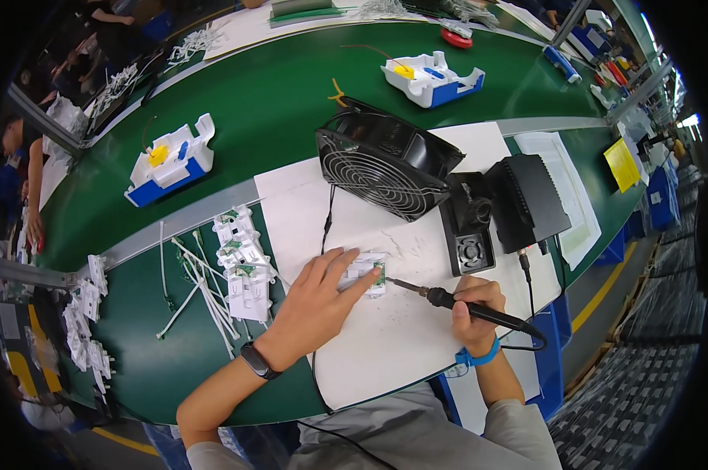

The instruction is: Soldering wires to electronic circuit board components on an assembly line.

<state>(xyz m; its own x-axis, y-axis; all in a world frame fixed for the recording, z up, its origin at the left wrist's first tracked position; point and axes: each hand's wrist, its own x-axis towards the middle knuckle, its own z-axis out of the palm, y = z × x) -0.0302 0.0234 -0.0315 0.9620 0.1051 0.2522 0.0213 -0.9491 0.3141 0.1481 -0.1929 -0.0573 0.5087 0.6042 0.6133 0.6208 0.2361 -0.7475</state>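
My left hand (317, 304) lies over a small white plastic part (359, 269) on a white sheet, holding it in place. One finger reaches onto the green circuit board (380, 275) at the part's right end; the thumb cannot be made out clearly. In my right hand (477, 312) is a black soldering iron (440, 298), gripped like a pen and pointing left. Its tip is at or very close to the board's right edge; contact cannot be told. Left of my left hand are similar white parts with green boards (246, 270) and several white cables (201, 286).
A black fan (381, 160) stands beyond my hands. To its right are a soldering iron stand (470, 227) and a black power box (530, 200). White-and-blue housings (170, 166) sit on the green surface (267, 102) behind. More white parts (86, 333) lie far left, near another person's arm (35, 192).
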